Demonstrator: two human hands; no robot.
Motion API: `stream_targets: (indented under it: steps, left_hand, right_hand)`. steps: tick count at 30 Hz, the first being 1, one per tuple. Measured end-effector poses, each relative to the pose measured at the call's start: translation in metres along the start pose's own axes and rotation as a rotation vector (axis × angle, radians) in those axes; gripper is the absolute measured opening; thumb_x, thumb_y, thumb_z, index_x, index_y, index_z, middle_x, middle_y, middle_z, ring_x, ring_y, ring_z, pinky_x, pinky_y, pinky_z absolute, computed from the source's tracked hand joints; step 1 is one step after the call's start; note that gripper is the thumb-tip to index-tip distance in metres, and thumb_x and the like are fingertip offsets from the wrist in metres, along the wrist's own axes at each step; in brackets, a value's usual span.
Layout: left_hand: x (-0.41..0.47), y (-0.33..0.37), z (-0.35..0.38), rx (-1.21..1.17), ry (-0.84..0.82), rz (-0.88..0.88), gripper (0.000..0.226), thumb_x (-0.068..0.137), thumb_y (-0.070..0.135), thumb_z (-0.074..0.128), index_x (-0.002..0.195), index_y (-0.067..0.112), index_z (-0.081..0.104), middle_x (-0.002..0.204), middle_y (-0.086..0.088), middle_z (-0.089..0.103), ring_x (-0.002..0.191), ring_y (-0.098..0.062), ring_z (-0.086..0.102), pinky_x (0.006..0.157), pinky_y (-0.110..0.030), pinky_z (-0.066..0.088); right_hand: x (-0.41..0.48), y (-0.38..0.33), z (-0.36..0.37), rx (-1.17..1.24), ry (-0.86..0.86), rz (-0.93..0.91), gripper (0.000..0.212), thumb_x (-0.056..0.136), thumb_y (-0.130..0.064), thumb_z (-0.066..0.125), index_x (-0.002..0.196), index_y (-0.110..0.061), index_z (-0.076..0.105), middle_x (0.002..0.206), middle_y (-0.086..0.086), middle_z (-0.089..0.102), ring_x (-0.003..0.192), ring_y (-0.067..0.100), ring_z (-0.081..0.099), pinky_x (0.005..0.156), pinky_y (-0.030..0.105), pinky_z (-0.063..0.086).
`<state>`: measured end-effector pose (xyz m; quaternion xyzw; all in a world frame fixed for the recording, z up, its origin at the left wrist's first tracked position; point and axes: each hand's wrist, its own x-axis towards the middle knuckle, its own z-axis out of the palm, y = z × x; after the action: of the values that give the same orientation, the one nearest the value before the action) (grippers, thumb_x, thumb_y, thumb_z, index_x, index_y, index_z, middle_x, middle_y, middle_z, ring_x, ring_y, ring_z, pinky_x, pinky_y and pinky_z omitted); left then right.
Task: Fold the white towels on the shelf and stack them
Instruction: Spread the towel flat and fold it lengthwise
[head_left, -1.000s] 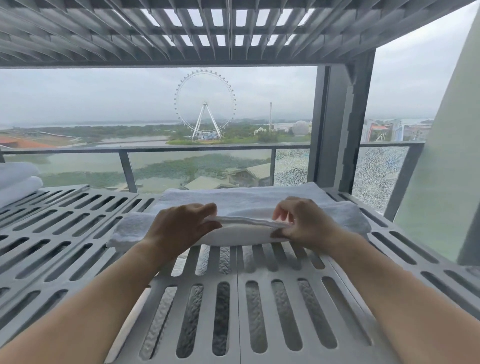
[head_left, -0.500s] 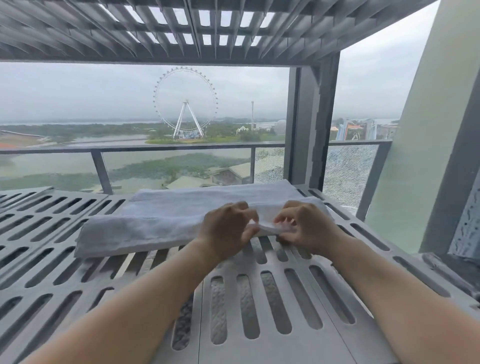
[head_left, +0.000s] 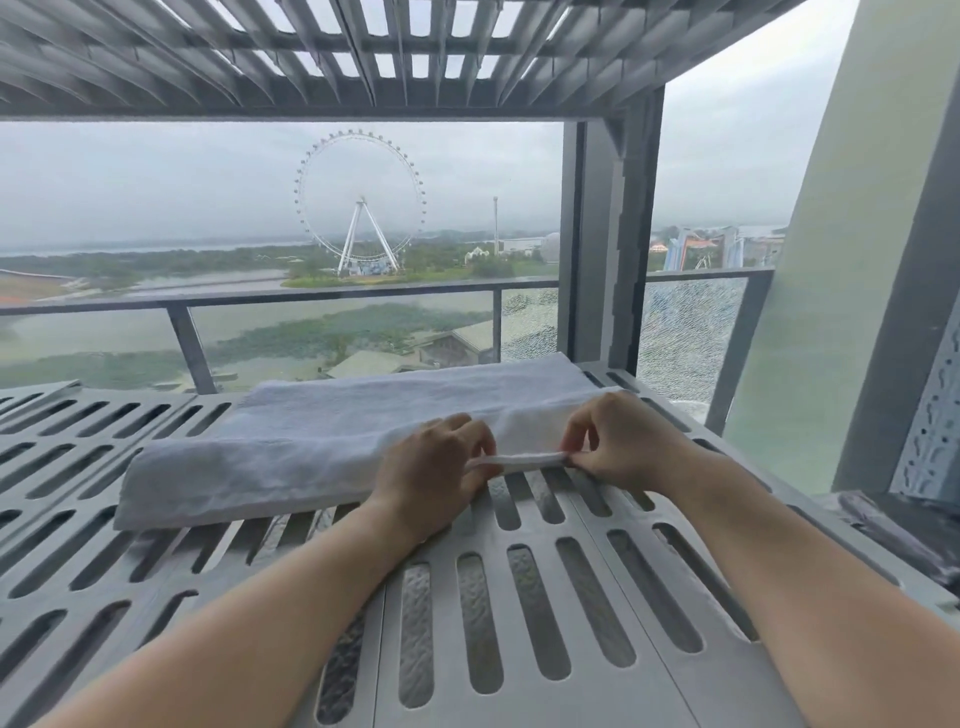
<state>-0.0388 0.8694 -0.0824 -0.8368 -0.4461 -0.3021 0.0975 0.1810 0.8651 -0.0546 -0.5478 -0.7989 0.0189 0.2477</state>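
A white towel (head_left: 291, 457), folded into a long band, lies across the grey slotted shelf (head_left: 519, 623) from left to right. My left hand (head_left: 431, 467) and my right hand (head_left: 618, 441) sit close together at the band's right end. Each pinches the near hem of the towel, and a short strip of white edge stretches between their fingertips. The right end of the towel lies partly hidden behind both hands.
A second slotted shelf (head_left: 311, 52) hangs overhead. A grey upright post (head_left: 623, 234) stands at the back right corner, and a glass railing (head_left: 311, 301) runs behind the shelf. A wall (head_left: 857, 260) rises on the right.
Both hands have slid right along the towel's near edge and drawn closer together. The view has swung right, so the folded towels at the far left are out of sight.
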Motion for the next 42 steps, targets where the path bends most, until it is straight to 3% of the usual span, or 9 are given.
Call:
stream_targets:
  steps: [3, 6, 10, 14, 19, 23, 29, 33, 42]
  left_hand:
    - [-0.001, 0.002, -0.001, -0.007, 0.021, 0.019, 0.014, 0.085, 0.042, 0.060, 0.090, 0.029, 0.058, 0.089, 0.012, 0.058, 0.074, -0.007, 0.045, 0.060, -0.024, 0.028]
    - [-0.002, 0.004, -0.004, -0.043, 0.068, 0.046, 0.013, 0.085, 0.038, 0.061, 0.092, 0.026, 0.060, 0.089, 0.010, 0.058, 0.078, -0.012, 0.054, 0.060, -0.024, 0.032]
    - [-0.002, 0.007, -0.010, -0.045, 0.085, 0.058, 0.017, 0.085, 0.035, 0.060, 0.097, 0.024, 0.059, 0.093, 0.006, 0.060, 0.083, -0.016, 0.057, 0.059, -0.026, 0.039]
    - [-0.009, -0.008, -0.023, 0.125, -0.053, -0.071, 0.018, 0.087, 0.031, 0.057, 0.103, 0.026, 0.053, 0.103, 0.006, 0.056, 0.096, -0.017, 0.052, 0.068, -0.028, 0.041]
    - [-0.053, -0.039, -0.062, 0.217, -0.060, -0.175, 0.019, 0.086, 0.035, 0.060, 0.095, 0.022, 0.049, 0.087, 0.007, 0.049, 0.085, -0.018, 0.054, 0.064, -0.028, 0.037]
    - [-0.090, -0.048, -0.087, 0.229, -0.160, -0.192, 0.016, 0.088, 0.032, 0.056, 0.087, 0.024, 0.043, 0.088, 0.004, 0.055, 0.078, -0.021, 0.058, 0.065, -0.031, 0.043]
    - [-0.132, -0.027, -0.111, 0.267, -0.186, -0.116, 0.016, 0.086, 0.038, 0.059, 0.096, 0.026, 0.053, 0.096, 0.005, 0.063, 0.086, -0.017, 0.061, 0.069, -0.024, 0.042]
    - [-0.158, -0.007, -0.126, 0.226, -0.193, -0.087, 0.017, 0.087, 0.037, 0.058, 0.101, 0.027, 0.058, 0.104, 0.004, 0.061, 0.095, -0.019, 0.061, 0.079, -0.029, 0.046]
    - [-0.206, 0.010, -0.140, 0.061, -0.140, -0.125, 0.018, 0.089, 0.030, 0.055, 0.103, 0.018, 0.055, 0.106, -0.001, 0.057, 0.099, -0.022, 0.053, 0.074, -0.028, 0.036]
  right_hand:
    - [0.000, -0.007, 0.002, -0.084, 0.007, 0.000, 0.013, 0.069, -0.015, 0.065, 0.075, -0.025, 0.070, 0.069, -0.014, 0.060, 0.064, -0.001, 0.054, 0.061, 0.018, 0.044]
    - [0.000, -0.022, 0.013, -0.167, 0.030, -0.151, 0.022, 0.074, -0.026, 0.064, 0.095, -0.023, 0.063, 0.094, -0.006, 0.057, 0.086, 0.012, 0.052, 0.076, 0.029, 0.045]
    - [0.005, -0.040, 0.023, -0.104, 0.109, -0.256, 0.014, 0.084, -0.013, 0.048, 0.082, -0.013, 0.061, 0.089, 0.000, 0.055, 0.081, 0.020, 0.053, 0.064, 0.034, 0.044]
    - [0.003, -0.036, 0.023, -0.191, 0.189, -0.201, 0.016, 0.083, -0.007, 0.042, 0.068, -0.014, 0.042, 0.076, -0.002, 0.043, 0.072, 0.023, 0.047, 0.056, 0.030, 0.031]
    - [-0.011, -0.041, 0.017, -0.297, 0.298, -0.155, 0.015, 0.081, -0.005, 0.043, 0.068, -0.014, 0.045, 0.075, 0.000, 0.048, 0.065, 0.022, 0.048, 0.053, 0.029, 0.024]
    - [-0.035, -0.055, 0.013, -0.304, 0.247, -0.165, 0.016, 0.074, -0.009, 0.046, 0.062, -0.018, 0.042, 0.064, -0.003, 0.050, 0.056, 0.021, 0.048, 0.046, 0.025, 0.019]
    - [-0.090, -0.067, 0.012, -0.341, 0.142, -0.077, 0.023, 0.076, -0.020, 0.047, 0.057, -0.020, 0.035, 0.066, -0.002, 0.055, 0.060, 0.023, 0.050, 0.055, 0.028, 0.030]
    - [-0.126, -0.081, 0.004, -0.285, 0.137, -0.054, 0.029, 0.077, -0.012, 0.042, 0.054, -0.022, 0.026, 0.060, -0.008, 0.039, 0.060, 0.022, 0.043, 0.055, 0.029, 0.029]
    - [-0.185, -0.103, -0.001, -0.128, 0.141, 0.072, 0.013, 0.073, -0.006, 0.048, 0.076, -0.018, 0.045, 0.070, -0.012, 0.037, 0.075, 0.018, 0.042, 0.059, 0.025, 0.028]
